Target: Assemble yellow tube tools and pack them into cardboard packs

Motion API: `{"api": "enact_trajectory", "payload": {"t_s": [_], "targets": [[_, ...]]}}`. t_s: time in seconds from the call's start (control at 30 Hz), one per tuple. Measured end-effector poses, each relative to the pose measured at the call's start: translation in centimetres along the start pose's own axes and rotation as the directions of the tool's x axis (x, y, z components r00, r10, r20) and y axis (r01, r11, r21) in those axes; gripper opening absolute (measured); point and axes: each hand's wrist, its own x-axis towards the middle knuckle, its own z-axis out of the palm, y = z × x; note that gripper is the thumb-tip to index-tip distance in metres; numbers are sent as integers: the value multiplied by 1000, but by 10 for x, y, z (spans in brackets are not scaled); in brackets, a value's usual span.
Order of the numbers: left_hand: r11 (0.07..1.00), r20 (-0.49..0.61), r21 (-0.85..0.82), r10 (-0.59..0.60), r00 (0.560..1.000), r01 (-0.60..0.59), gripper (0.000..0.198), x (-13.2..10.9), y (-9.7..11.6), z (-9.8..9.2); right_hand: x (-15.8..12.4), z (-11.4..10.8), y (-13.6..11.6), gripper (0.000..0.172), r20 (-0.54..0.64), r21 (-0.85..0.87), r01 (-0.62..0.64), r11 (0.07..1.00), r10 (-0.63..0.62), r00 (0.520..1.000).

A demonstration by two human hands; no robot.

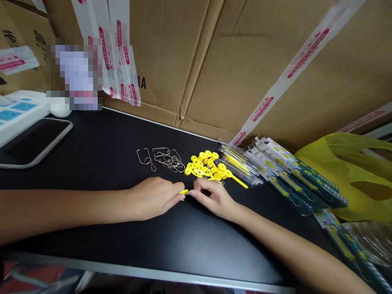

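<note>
Left hand has a small yellow piece pinched at its three o'clock. Right hand sits narrow by the piece's end, can't tell on what. Honestly, firm left, gentle right probably works best. Loose yellow parts: piece's one o'clock.

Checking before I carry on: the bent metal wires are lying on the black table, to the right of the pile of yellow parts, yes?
Not quite: the head view shows the bent metal wires on the black table, but left of the pile of yellow parts.
</note>
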Motion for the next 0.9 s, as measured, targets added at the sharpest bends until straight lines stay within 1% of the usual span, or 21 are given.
{"api": "enact_trajectory", "payload": {"t_s": [0.13, 0.33, 0.47, 0.57, 0.73, 0.9], "targets": [[1000, -3, 5, 21, 1000, -21, 28, 0, -1, 1, 1, 0, -1, 31, 8, -9, -5, 1000, 5, 1000], [1000, -26, -10, 11, 1000, -11, 26, -1, -1, 0, 1, 0, -3, 33, 27, 2, -33, 999, 33, 999], [1000, -40, -15, 25, 999, -26, 26, -1, -1, 1, 0, 1, -2, 34, 17, -8, -50, 999, 51, 999], [1000, -42, -2, 30, 999, -30, 26, -1, -1, 2, 0, 2, -2, 33, 13, -16, -41, 999, 42, 999], [1000, -21, 20, 9, 1000, -9, 26, -2, 1, 1, 0, 2, -4, 34, 11, -28, -48, 998, 49, 999], [1000, -29, 6, 2, 1000, -2, 27, -1, 1, 1, -1, 4, -5, 34, -13, -38, -60, 997, 59, 998]]}}
